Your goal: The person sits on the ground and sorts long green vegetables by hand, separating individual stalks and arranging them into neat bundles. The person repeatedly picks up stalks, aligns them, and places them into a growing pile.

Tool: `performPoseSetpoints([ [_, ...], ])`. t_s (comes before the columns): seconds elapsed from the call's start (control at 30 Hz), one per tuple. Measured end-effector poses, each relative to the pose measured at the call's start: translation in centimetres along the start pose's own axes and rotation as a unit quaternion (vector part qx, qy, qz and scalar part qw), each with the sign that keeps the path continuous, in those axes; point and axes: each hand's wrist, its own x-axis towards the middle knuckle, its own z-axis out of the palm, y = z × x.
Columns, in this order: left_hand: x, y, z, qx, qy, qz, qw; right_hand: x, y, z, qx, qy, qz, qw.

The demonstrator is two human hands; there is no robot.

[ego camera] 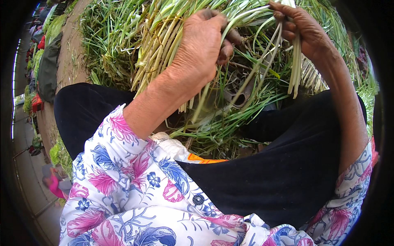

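My left hand (207, 40) is bent over with its fingers curled around a long pale-green stalk (227, 29). That stalk arches across toward my right hand (303, 30), and its lower end seems to come out beneath my left wrist. A few pale stems (296, 66) hang down from the closed fingers of my right hand, with thinner stalks (271, 49) slanting below. Against my left hand lies a thick heap of yellowish-green stems (163, 46). Both hands' fingertips look dark with soil.
Loose green leaves (215, 132) litter the ground between my black-trousered legs (286, 153). More long greens (107, 40) are piled at the upper left. A white and orange sack (178, 147) lies close to my lap. Farther left, a person in pink (54, 186) is blurred.
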Motion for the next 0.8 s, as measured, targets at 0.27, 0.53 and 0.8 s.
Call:
performPoseSetpoints([
  [0.27, 0.3, 0.4, 0.4, -0.157, -0.277, -0.18, 0.931, -1.4, 1.1, 1.6, -0.164, -0.135, -0.07, 0.975],
  [0.53, 1.0, 0.6, 1.3, -0.207, -0.123, -0.186, 0.953, -2.2, 1.1, 3.3, -0.08, -0.046, -0.043, 0.995],
  [0.8, 0.5, 1.4, 1.1, -0.036, -0.072, -0.083, 0.993, 0.6, -1.2, -1.5, 0.058, -0.018, -0.124, 0.99],
])
